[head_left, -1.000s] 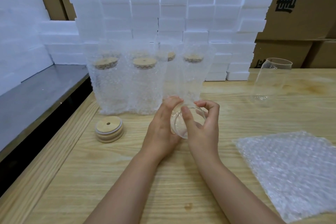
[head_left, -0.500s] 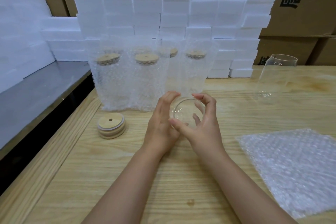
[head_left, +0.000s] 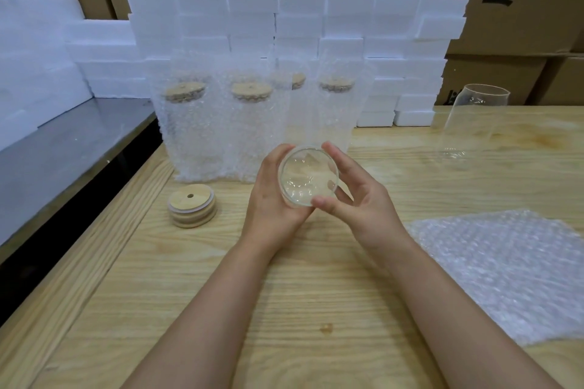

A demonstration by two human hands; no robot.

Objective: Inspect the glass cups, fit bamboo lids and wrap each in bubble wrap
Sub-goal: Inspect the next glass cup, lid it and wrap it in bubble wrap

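Cardboard boxes [head_left: 521,25] across the top of the frame carry large black Chinese characters, mostly cut off; one at upper right reads 唐. At the centre of the frame, a glass cup [head_left: 309,180] is held over the wooden table [head_left: 284,309], one round end turned toward the camera. The left hand [head_left: 271,199] wraps curled fingers round its left side. The right hand [head_left: 360,202] grasps it from the right, thumb on the lower rim and fingertips on the upper edge. The glass is clear and bare. A stack of bamboo lids [head_left: 192,205] sits left of centre, wrapped cups [head_left: 221,129] stand behind, and a bubble wrap sheet [head_left: 505,271] lies at lower right.
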